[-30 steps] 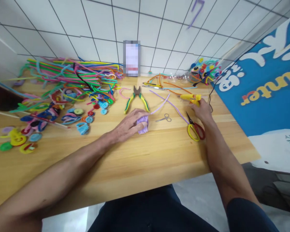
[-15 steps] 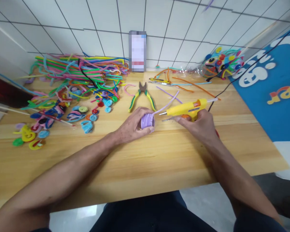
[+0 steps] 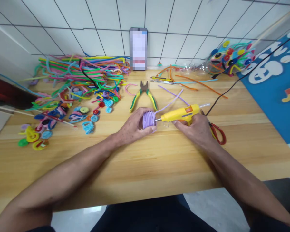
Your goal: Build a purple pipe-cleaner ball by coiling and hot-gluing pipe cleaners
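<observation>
My left hand (image 3: 135, 125) is wrapped round a coil of purple pipe cleaner (image 3: 148, 120), wound in several turns, with one loose end sticking up to the right. In my right hand (image 3: 195, 126) is a yellow hot glue gun (image 3: 180, 114), its metal nozzle pointing left at the right side of the coil. Whether the tip touches the coil I cannot tell. A clear glue stick (image 3: 205, 105) pokes out of the gun's back. Behind my left hand lie pliers (image 3: 143, 93) with green and yellow handles, jaws away from me.
A heap of coloured pipe cleaners (image 3: 87, 72) and small twisted pieces (image 3: 48, 120) covers the left. A phone (image 3: 138, 48) leans on the tiled wall. Red-handled scissors (image 3: 218, 133) lie beside my right wrist. A black cord (image 3: 232, 88) runs to the right, past a decorated bottle (image 3: 232, 59).
My right hand has brought the glue gun left and slightly down, its nozzle now at the purple coil. More of the scissors shows. My left hand keeps its hold.
</observation>
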`<state>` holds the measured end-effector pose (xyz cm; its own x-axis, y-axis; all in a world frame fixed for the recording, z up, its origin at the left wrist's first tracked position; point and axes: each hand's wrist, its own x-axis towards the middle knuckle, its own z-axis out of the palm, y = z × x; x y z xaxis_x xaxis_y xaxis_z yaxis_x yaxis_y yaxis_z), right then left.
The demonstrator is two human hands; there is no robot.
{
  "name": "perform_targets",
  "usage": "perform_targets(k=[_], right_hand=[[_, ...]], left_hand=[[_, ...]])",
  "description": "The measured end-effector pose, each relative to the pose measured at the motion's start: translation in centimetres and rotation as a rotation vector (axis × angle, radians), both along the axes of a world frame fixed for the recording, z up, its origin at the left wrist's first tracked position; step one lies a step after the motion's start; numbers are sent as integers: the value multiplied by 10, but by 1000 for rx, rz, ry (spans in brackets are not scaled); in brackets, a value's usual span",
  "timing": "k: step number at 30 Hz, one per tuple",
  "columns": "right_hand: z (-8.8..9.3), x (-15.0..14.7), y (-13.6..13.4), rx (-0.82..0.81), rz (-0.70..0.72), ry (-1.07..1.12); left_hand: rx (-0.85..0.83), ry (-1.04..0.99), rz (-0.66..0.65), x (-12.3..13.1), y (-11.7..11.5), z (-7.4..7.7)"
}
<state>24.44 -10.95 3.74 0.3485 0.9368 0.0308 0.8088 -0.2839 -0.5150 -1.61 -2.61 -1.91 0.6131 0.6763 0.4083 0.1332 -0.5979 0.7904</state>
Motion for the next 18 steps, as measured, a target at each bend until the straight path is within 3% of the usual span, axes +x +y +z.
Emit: perform_targets(k=[10,18], right_hand=[[-13,7,2,116,64,11],[-12,6,4,151,99,37]], left_hand=[[13,6,-21,-1,1,-1],[-12,16,-34,-1,0,2]])
